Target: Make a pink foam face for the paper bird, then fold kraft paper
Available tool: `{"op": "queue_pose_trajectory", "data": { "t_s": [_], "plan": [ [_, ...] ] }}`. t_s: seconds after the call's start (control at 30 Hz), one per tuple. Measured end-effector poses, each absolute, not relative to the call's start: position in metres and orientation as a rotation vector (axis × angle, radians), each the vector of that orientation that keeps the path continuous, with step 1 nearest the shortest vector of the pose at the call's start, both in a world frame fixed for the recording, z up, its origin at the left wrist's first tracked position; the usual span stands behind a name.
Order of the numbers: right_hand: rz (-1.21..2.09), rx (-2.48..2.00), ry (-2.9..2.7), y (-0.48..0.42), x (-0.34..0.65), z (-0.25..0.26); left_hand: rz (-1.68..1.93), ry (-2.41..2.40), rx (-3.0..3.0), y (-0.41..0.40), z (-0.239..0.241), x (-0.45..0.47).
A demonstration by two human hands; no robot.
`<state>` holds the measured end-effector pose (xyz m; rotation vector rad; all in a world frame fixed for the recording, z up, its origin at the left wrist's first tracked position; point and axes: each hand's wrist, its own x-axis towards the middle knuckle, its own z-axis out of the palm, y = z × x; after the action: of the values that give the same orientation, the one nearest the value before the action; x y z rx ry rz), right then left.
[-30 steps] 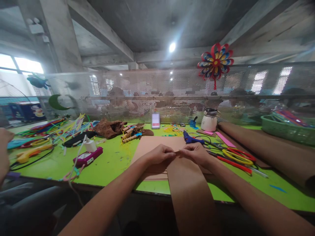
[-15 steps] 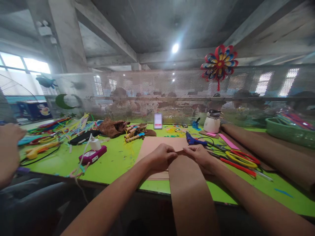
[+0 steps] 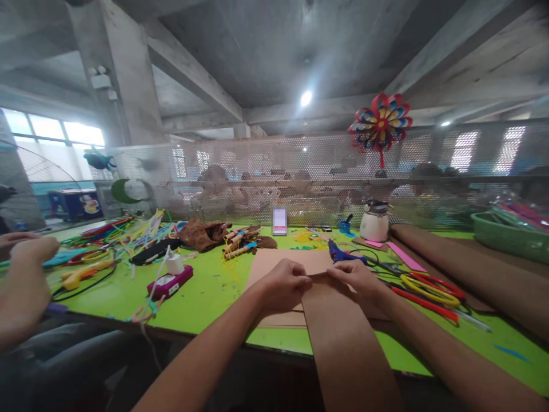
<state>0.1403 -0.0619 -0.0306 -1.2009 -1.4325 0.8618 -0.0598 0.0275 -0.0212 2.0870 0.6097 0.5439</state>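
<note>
A long brown paper strip (image 3: 343, 343) runs from the green table (image 3: 206, 292) over its front edge toward me. My left hand (image 3: 285, 283) and my right hand (image 3: 355, 277) pinch the strip's far end, fingertips almost touching. The strip lies over a flat sheet of brown paper (image 3: 283, 260). Both hands are closed on the paper's edge.
A blue glue gun (image 3: 343, 253), scissors with red and yellow handles (image 3: 429, 289) and brown paper rolls (image 3: 472, 274) lie to the right. A green basket (image 3: 510, 234) stands far right. A pink power bank with charger (image 3: 169, 277) and coloured strips lie left. Another person's hand (image 3: 26, 269) is at far left.
The camera has tilted, so the table sits lower in view. My hands stay pinched on the strip's end. The other person's hand at left has moved further in.
</note>
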Motion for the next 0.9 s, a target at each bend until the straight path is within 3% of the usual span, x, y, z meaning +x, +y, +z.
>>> {"op": "queue_pose_trajectory", "data": {
  "t_s": [0.3, 0.53, 0.9],
  "plan": [
    [0.729, -1.326, -1.633, -0.061, 0.135, -0.039, 0.436, 0.562, 1.932, 0.009, -0.026, -0.062],
    [0.47, -1.311, -1.738, -0.065, 0.131, -0.033, 0.383, 0.43, 2.156, 0.026, -0.018, -0.05],
    [0.868, -1.28, -1.417, -0.059, 0.135, -0.042, 0.442, 0.419, 1.919, 0.017, -0.022, -0.052]
  ]
}}
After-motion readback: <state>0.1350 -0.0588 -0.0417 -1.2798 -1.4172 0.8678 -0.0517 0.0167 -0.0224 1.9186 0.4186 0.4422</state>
